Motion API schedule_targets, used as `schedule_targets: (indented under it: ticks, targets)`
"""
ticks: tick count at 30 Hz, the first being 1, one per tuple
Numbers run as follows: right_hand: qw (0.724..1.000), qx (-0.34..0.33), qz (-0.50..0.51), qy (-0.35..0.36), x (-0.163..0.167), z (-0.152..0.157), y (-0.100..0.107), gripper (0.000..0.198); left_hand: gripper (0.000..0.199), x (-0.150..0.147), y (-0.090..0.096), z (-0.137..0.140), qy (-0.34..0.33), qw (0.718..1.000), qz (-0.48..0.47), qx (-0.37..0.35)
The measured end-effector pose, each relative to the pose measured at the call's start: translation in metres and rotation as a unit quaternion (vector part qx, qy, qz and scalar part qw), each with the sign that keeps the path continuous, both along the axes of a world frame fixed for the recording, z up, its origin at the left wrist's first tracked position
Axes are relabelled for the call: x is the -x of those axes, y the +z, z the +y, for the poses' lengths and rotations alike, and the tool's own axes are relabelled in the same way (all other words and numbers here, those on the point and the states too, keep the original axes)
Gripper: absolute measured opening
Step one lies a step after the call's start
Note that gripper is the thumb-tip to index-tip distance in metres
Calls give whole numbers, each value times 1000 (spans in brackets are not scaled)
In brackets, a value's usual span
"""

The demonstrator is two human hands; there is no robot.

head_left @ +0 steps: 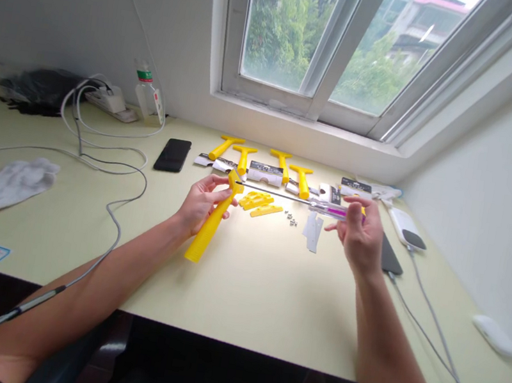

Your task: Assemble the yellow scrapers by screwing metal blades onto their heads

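So the left hand [203,202], left of centre, has its thumb and fingers pinching the yellow handle [209,228] just below its head. Long axis runs on a slant, butt end down-left, head up and a bit right, poking past the fingertips. Then the screwdriver [328,210] lies nearly level mid-frame, tip aimed left at that head, and right of centre the right hand [362,234] has its fingers closed round the clear-and-purple grip

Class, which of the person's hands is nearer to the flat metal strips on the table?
Right: the right hand, gripping the screwdriver, is just to the right of the flat metal strips. The left hand, holding a yellow handle, is farther off, to their left.
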State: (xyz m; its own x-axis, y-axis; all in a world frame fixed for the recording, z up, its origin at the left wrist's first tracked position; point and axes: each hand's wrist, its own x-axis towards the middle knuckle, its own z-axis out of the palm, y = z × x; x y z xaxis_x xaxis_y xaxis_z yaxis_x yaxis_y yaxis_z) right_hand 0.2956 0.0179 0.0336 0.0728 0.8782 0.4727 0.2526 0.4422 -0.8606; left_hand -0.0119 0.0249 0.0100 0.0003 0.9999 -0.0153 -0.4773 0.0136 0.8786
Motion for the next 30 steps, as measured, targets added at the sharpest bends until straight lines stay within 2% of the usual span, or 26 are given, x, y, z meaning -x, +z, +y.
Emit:
schedule_targets:
  ticks: [3,4,7,11,14,18,21,25,28,30]
  targets:
    - [999,-3,18,42,-1,1,-2,57,37,-1,-2,0,5,1000,3,4]
    - [999,-4,19,38,-2,1,-2,58,37,-2,-2,0,4,1000,4,7]
    - [1000,-6,28,7,-2,2,-2,43,38,-3,-4,0,-2,1000,7,12]
    - [998,-8,43,35,0,1,1,52,37,-4,-4,0,1,1000,20,10]
    - [1000,4,21,-2,0,-1,3,37,37,-4,-4,-1,2,1000,29,12]
    - [999,14,2,48,-4,-1,4,51,37,-4,-3,0,9,999,29,17]
    - [999,10,-44,25,-9,-1,4,36,36,-3,-4,1,13,999,29,20]
    - [996,2,-53,75,-12,-1,4,49,37,-2,-5,2,10,999,30,23]
    - [998,10,-43,34,-12,-1,5,35,37,-4,-4,1,2,999,28,25]
    - [998,14,-41,43,-11,-1,6,39,38,-5,-4,0,0,999,27,24]
